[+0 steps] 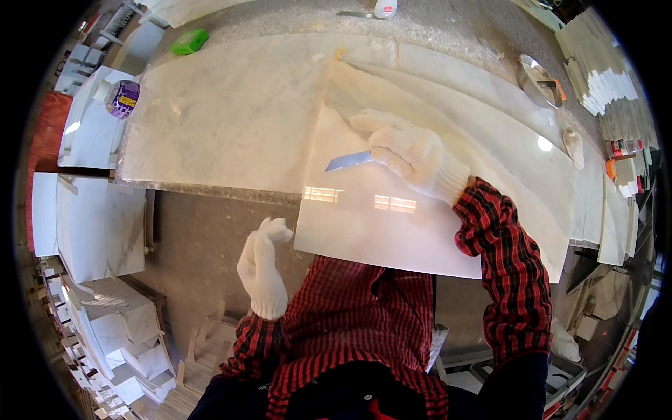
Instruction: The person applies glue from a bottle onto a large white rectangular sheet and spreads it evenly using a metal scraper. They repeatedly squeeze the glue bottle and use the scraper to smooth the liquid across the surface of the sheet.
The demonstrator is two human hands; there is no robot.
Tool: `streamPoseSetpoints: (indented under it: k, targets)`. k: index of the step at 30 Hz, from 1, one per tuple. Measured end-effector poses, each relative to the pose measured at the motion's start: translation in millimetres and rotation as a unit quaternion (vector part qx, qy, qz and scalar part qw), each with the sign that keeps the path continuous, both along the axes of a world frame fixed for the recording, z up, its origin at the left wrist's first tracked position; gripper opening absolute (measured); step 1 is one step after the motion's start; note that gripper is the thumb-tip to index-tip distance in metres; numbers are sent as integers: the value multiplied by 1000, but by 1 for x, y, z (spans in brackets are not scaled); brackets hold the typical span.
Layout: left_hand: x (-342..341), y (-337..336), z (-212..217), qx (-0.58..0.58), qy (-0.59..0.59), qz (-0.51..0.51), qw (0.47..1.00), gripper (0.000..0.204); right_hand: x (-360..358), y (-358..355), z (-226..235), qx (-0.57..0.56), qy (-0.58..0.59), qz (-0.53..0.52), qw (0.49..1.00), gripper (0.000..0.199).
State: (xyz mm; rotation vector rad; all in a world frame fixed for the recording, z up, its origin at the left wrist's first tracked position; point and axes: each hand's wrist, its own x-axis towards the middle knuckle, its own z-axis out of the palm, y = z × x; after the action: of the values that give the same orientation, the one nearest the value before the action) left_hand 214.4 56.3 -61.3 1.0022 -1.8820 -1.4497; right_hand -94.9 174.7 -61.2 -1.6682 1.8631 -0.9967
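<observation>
Both my hands wear white knitted gloves. My right hand (413, 154) is closed around a flat blue-grey blade (348, 162) with a slanted tip that points left. It is over a glossy cream stone slab (392, 231), which reflects window light. Whether the blade touches the slab, I cannot tell. The slab lies across the worktop, its near edge jutting out toward my body. Just left of that edge, my left hand (262, 269) hangs with its fingers bent together, nothing visible in them and apart from the slab.
A larger pale marble slab (224, 119) lies underneath and to the left. Farther off are a green block (190, 42), a purple-labelled bottle (123, 99), a white bottle (386, 8) and a round metal pan (540, 80). Stacked marble pieces (105, 224) stand at left.
</observation>
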Motion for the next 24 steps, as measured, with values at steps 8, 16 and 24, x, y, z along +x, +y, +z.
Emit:
streamPoseSetpoints:
  k: [8,16,24]
  targets:
    - [1,-3,-7,-17,28,7,999,44,47,13,-30,-70,-338,76,935,34]
    - [-7,-1,-7,-3,42,-9,999,43,0,-9,-6,-108,-26,-17,994,14]
    - [-10,-8,-3,-36,74,-10,997,42,-25,24,8,-333,-534,-174,757,23]
